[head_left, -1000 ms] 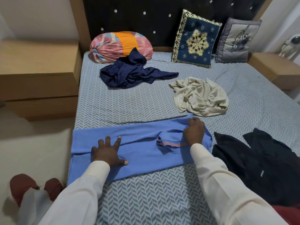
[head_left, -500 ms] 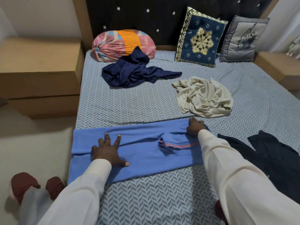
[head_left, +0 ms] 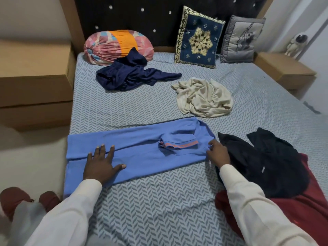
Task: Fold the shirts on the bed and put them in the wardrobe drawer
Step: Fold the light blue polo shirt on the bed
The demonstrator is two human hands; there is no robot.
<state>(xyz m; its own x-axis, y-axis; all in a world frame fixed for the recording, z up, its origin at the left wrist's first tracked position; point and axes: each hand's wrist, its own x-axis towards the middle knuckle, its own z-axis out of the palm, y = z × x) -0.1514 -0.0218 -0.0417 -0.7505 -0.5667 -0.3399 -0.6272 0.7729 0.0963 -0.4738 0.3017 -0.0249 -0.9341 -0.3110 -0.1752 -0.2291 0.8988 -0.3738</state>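
A blue shirt (head_left: 134, 153) lies flat on the bed (head_left: 159, 201), near the front edge. It is folded into a long strip that runs from left to right. A short sleeve with an orange stripe is folded on top of it, near the right end. The left end of the strip hangs a little over the side of the bed.

The left hand (head_left: 101, 164) lies flat on the left part of the blue shirt, with its fingers spread wide and holding nothing. The right hand (head_left: 217, 153) is at the right end of the blue shirt, and its fingers (head_left: 211, 143) touch the edge of the cloth there. I cannot tell if they pinch it or only touch it. Both arms wear long white sleeves.

A black shirt (head_left: 266, 162) lies just beside the right end of the blue shirt, partly under the right arm, and it rests on a red cloth (head_left: 301, 219). Farther back, a cream shirt (head_left: 204, 98) sits in a crumpled heap, close to the far edge of the blue shirt. A dark navy shirt (head_left: 131, 75) lies bunched up by a round pink and orange pillow (head_left: 113, 45). A blue and gold cushion (head_left: 198, 43) and a grey cushion (head_left: 239, 41) lean on the dark headboard (head_left: 142, 15). Wooden side stands sit at both sides of the bed
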